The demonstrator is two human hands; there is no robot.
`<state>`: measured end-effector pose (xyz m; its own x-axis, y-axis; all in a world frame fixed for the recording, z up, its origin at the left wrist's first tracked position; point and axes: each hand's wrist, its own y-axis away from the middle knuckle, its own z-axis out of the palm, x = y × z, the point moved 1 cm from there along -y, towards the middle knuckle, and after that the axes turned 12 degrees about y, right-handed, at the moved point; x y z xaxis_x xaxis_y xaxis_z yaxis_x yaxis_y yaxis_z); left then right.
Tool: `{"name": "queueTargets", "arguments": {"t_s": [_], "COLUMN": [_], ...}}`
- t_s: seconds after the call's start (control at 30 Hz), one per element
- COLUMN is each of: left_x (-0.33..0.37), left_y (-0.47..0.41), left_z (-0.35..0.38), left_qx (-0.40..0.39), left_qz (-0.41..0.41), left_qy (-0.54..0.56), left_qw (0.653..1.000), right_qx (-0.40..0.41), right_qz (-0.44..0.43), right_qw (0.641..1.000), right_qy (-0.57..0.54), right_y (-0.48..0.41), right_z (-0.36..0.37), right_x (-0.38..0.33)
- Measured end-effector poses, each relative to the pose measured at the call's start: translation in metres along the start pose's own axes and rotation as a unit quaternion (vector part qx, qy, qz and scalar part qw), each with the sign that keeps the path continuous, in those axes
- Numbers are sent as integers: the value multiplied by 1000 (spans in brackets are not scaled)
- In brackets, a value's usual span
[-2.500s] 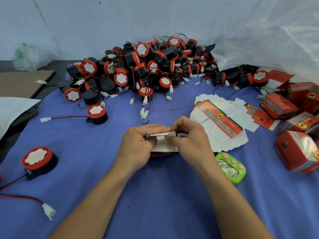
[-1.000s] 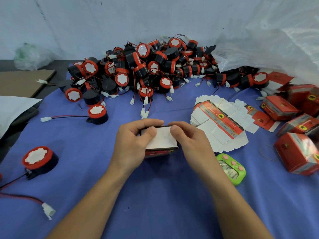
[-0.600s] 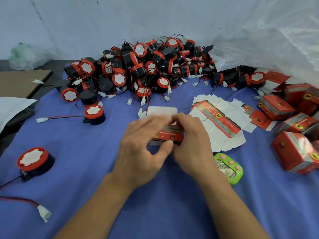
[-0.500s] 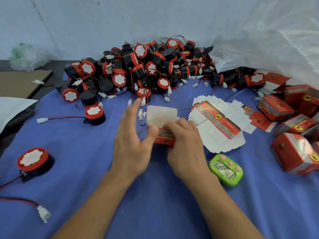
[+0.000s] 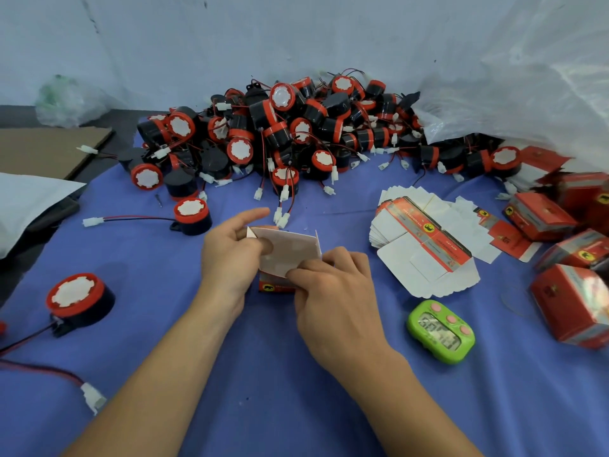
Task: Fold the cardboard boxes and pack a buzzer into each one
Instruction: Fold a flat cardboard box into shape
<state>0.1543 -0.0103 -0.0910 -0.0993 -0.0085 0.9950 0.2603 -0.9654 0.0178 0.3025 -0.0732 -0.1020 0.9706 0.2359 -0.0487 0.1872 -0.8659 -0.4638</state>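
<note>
The box had been turned since half a second earlier, and its white flap now stood open. It was pinched between the left hand and right hand, above the cloth. The folding was judged nearly done; no buzzer had been packed.

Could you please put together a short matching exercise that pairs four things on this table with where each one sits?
Things:
1. Green timer
2. Stack of flat boxes
3. Pile of buzzers
4. Box being folded

Places:
A. At the back of the blue cloth, against the wall
B. Between the left hand and right hand
C. Right of the hands, beyond the timer
D. Near edge, just right of the right wrist

Pairs: 1-D, 2-C, 3-A, 4-B
</note>
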Motion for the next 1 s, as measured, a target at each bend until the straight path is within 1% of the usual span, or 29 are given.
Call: {"name": "queueTargets", "arguments": {"t_s": [0.07,0.17,0.2,0.27,0.33,0.37,0.43,0.5,0.53,0.6,0.63,0.67,0.73,0.77,0.83,0.9,0.93,1.0], "left_x": [6,11,12,12,13,14,16,16,15,12,12,13,13,13,15,16,16,15], "left_y": [-5,-12,-14,-16,-18,-17,-15,-13,-13,-15,-15,-17,-22,-25,-27,-29,-31,-32], "left_z": [-8,-18,-19,-23,-27,-27,-27,-27,-28,-32,-34,-36,-44,-47,-52,-54,-55,-55], "left_qx": [-14,-43,-48,-35,-1,9,22,39,48,69,79,95,131,147,158,166,168,165], "left_qz": [3,-40,-42,-24,30,57,85,85,83,88,97,108,119,113,98,88,87,87], "left_qy": [-41,-25,-32,-53,-94,-113,-134,-148,-157,-176,-187,-202,-226,-227,-209,-199,-198,-207], "left_qw": [999,998,997,998,995,992,987,985,983,978,974,969,958,956,960,962,962,960], "right_qx": [24,64,88,152,204,197,123,24,-17,-53,-68,-92,-179,-219,-273,-269,-254,-209], "right_qz": [0,-23,-19,22,88,129,199,214,209,225,235,223,119,70,1,-51,-61,-51], "right_qw": [1000,998,995,983,960,949,935,933,923,888,881,889,934,947,951,959,965,977], "right_qy": [6,-10,-31,-99,-168,-209,-267,-289,-323,-397,-405,-389,-286,-226,-146,-69,-32,10], "right_y": [2,4,4,2,-8,-15,-38,-67,-81,-110,-123,-135,-154,-159,-164,-162,-160,-154], "right_z": [-1,0,-1,-8,-17,-19,-16,-6,2,15,21,28,41,47,56,61,62,58], "right_x": [-7,-14,-15,-16,-14,-11,-4,4,7,8,7,7,2,-2,-5,-6,-6,-8]}}
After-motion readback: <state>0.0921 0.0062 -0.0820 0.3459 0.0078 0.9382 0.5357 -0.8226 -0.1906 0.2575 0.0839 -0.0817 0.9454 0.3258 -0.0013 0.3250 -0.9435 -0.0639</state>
